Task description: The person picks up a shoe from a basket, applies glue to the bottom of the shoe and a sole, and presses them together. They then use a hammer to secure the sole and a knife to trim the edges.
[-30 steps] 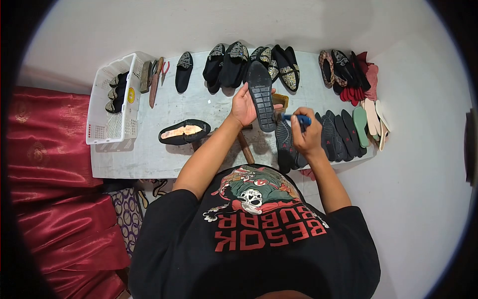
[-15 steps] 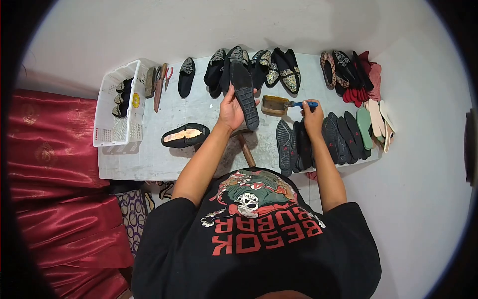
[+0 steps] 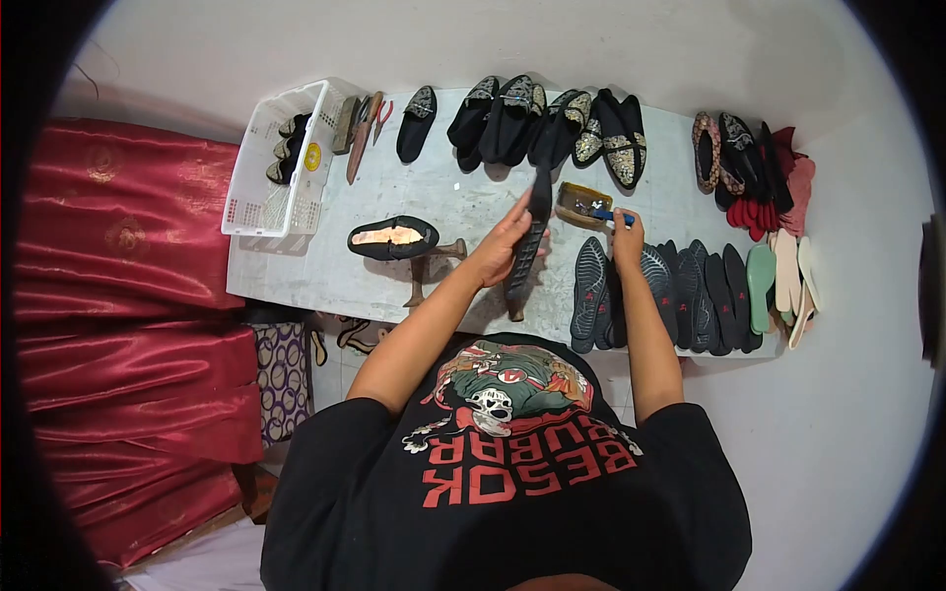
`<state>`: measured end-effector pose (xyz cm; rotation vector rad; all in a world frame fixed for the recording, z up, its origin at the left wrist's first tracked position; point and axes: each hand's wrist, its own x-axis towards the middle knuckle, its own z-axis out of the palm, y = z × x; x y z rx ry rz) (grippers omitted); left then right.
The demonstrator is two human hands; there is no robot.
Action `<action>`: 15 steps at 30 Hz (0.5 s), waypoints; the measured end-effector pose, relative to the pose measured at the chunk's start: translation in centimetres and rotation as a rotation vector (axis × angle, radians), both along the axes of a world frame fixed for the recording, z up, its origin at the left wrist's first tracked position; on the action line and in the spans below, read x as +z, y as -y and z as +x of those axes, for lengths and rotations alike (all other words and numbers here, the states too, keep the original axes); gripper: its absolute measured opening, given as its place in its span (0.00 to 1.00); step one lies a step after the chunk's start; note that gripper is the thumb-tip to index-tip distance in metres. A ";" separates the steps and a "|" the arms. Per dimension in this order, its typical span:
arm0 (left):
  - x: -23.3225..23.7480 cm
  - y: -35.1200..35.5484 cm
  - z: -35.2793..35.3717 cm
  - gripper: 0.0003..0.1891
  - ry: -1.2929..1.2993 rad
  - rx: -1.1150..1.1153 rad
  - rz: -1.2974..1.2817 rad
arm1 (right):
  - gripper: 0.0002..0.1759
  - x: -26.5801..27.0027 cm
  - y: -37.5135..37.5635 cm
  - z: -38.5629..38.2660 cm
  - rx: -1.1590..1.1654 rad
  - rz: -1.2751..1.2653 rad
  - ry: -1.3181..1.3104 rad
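My left hand [image 3: 505, 244] is closed around a black shoe sole [image 3: 529, 251], held nearly edge-on above the table with its blocky tread partly in view. In my right hand [image 3: 628, 239] is a blue-handled brush [image 3: 618, 218], its head inside a small amber tub [image 3: 565, 214] of what looks like glue. To the left, an upturned black shoe [image 3: 419, 236] with a tan patch on its underside rests on a metal shoe stand [image 3: 418, 279]. Below the sole shows the end of a wooden handle [image 3: 515, 310]; the rest of that tool is hidden.
Several black soles [image 3: 658, 295] lie along the front right edge, beside green and cream insoles [image 3: 760, 286]. Embellished black shoes [image 3: 517, 123] line the back. At left are a white basket [image 3: 313, 197] with shoes, a knife [image 3: 360, 148] and red pliers [image 3: 382, 116].
The sole in my left hand has turned from tread-facing to nearly edge-on. My right hand has brought the brush further into the tub. The camera view has shifted, moving the table contents rightward.
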<state>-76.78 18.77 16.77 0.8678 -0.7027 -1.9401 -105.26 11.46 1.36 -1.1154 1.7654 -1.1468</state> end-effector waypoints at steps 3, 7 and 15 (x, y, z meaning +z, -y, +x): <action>0.2 -0.8 -0.2 0.37 0.266 -0.156 -0.105 | 0.26 0.4 -0.8 -0.1 -0.036 -0.067 -0.080; 0.6 -1.6 -0.5 0.33 0.498 -0.398 -0.185 | 0.27 8.5 -3.6 0.8 -0.165 -0.215 -0.507; -3.2 -2.4 -1.2 0.33 0.477 -0.637 -0.387 | 0.22 16.6 -9.1 1.5 0.745 0.064 -0.083</action>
